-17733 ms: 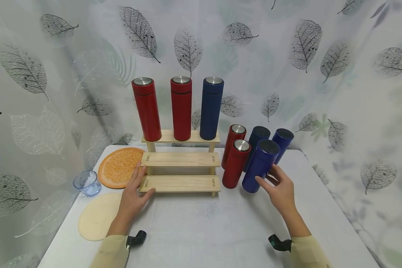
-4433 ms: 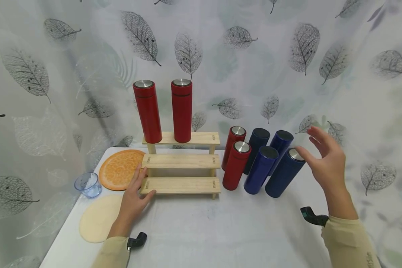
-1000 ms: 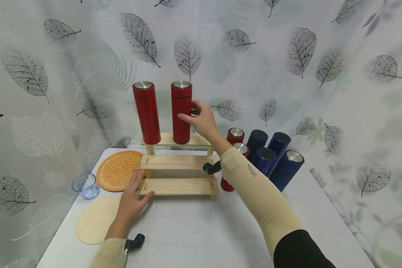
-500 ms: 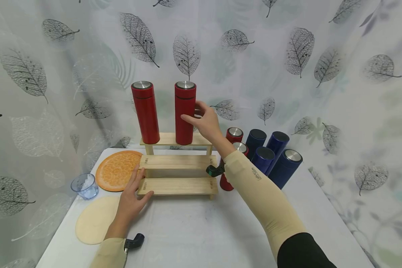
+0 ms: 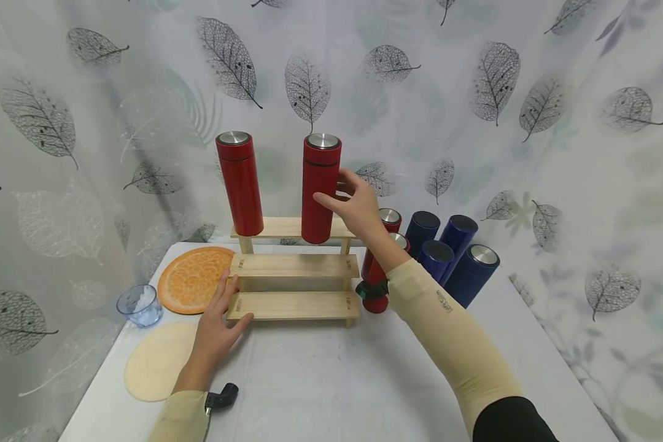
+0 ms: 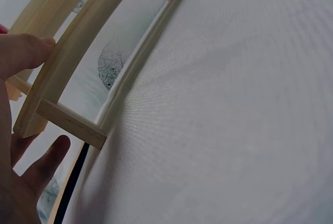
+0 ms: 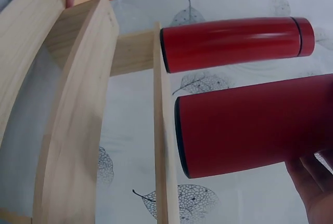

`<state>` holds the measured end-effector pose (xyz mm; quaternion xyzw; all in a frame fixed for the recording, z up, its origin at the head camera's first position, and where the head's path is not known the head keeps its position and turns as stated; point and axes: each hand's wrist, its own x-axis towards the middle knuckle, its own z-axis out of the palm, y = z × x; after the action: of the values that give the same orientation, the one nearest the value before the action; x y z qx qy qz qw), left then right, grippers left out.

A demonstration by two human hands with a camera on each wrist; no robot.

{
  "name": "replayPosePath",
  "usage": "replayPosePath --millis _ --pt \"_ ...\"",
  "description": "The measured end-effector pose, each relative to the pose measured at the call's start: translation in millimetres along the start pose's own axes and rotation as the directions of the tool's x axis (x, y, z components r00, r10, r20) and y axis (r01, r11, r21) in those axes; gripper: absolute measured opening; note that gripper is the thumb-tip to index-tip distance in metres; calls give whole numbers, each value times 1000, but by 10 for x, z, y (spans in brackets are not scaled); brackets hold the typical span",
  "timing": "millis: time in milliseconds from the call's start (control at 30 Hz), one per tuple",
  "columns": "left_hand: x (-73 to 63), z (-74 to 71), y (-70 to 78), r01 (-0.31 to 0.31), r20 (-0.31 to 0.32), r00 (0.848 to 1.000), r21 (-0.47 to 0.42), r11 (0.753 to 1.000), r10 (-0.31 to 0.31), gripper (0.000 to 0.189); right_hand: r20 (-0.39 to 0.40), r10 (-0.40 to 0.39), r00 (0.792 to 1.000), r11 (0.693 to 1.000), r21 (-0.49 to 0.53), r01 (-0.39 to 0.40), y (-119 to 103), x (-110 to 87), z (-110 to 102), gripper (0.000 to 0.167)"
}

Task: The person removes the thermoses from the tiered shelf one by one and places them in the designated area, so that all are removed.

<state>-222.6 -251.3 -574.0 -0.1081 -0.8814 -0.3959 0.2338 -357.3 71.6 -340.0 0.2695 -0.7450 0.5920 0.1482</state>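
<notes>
My right hand [image 5: 360, 205] grips a red thermos bottle [image 5: 318, 190] with a steel-topped lid. In the right wrist view, the base of this held bottle [image 7: 244, 128] is off the top board of the wooden three-step rack [image 7: 78, 115]. Another red thermos [image 5: 242, 190] stands on the left of the top step. My left hand [image 5: 215, 328] holds the left end of the rack [image 5: 295, 265], thumb at the lowest step's front edge. In the left wrist view, the thumb and fingers of the left hand [image 6: 21, 57] lie on either side of the board end [image 6: 44, 102].
On the right stand red bottles [image 5: 374, 302] and several blue ones [image 5: 472, 276], partly behind my right arm. At left are an orange round mat [image 5: 196, 279], a cream round mat [image 5: 157, 362] and a blue glass [image 5: 143, 310]. A leaf-patterned curtain [image 5: 392, 104] hangs behind.
The blue bottle from the top step stands at the right. Since half a second ago, my right hand has drawn the red bottle off the top step, rightward and nearer. My left hand stays.
</notes>
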Motion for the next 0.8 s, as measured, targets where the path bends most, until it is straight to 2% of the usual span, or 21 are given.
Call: replayPosePath --millis 800 --pt "1 0 20 12 0 1000 -2 1000 -12 97 -58 -31 998 999 -33 29 -165 -501 -384 60"
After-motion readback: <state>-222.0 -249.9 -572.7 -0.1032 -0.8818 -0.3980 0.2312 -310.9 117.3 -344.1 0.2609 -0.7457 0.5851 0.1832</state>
